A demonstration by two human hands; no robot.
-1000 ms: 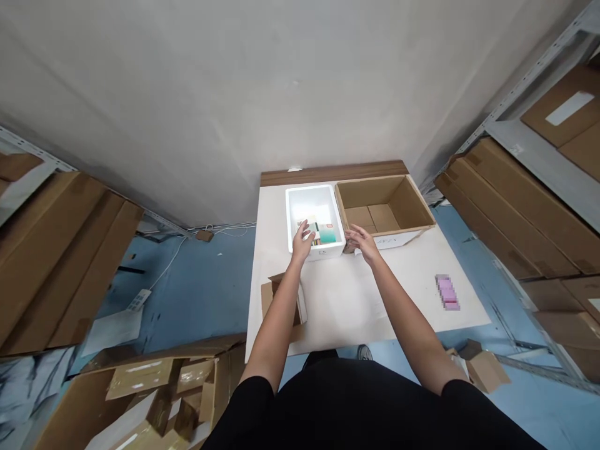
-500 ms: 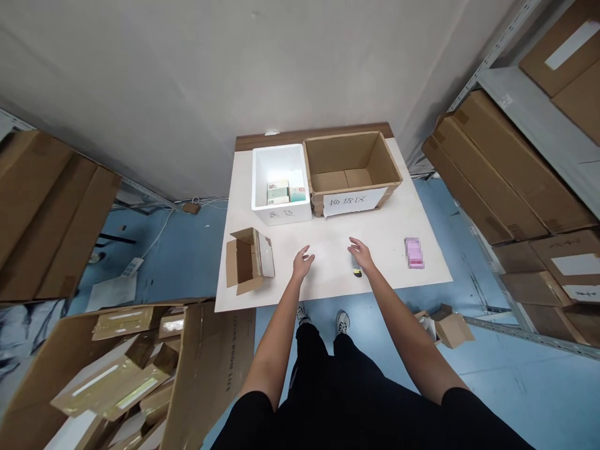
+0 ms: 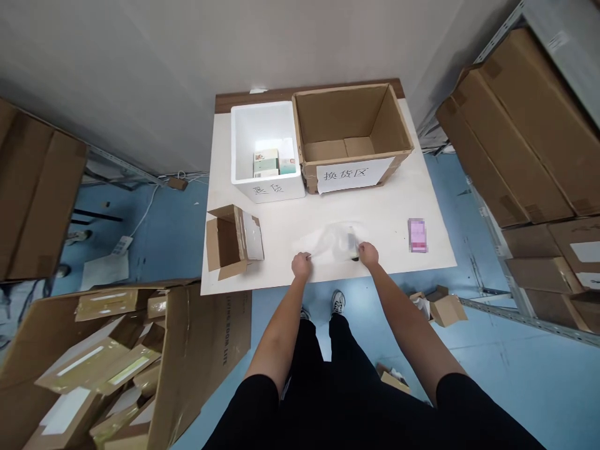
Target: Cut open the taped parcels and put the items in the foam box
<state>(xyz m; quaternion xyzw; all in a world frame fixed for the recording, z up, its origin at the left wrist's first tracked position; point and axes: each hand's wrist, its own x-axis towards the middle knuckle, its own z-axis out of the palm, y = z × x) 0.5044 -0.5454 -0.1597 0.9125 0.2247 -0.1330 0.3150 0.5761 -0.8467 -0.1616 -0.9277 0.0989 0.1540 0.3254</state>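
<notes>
My left hand point(image 3: 301, 266) pinches one edge of a clear plastic bag or film point(image 3: 330, 242) near the table's front edge. At its other side my right hand point(image 3: 368, 254) is closed on the plastic, so it is stretched between both hands. A small greyish object with a dark end point(image 3: 355, 259) lies by my right fingers, partly veiled by the plastic; its kind does not show. An open cardboard carton point(image 3: 234, 240) rests on its side to the left. On the right lies a blurred pink packet point(image 3: 417, 235).
At the back of the white table point(image 3: 281, 219) stand a foam box point(image 3: 267, 189) with several small packs inside and a large open carton point(image 3: 356, 172) with a handwritten label. A big box of parcels point(image 3: 178, 362) is at lower left. Shelves with cartons point(image 3: 520, 137) flank the right side.
Both hands were apart and open above the table; now they are lower and closed on the clear plastic. The view has shifted slightly.
</notes>
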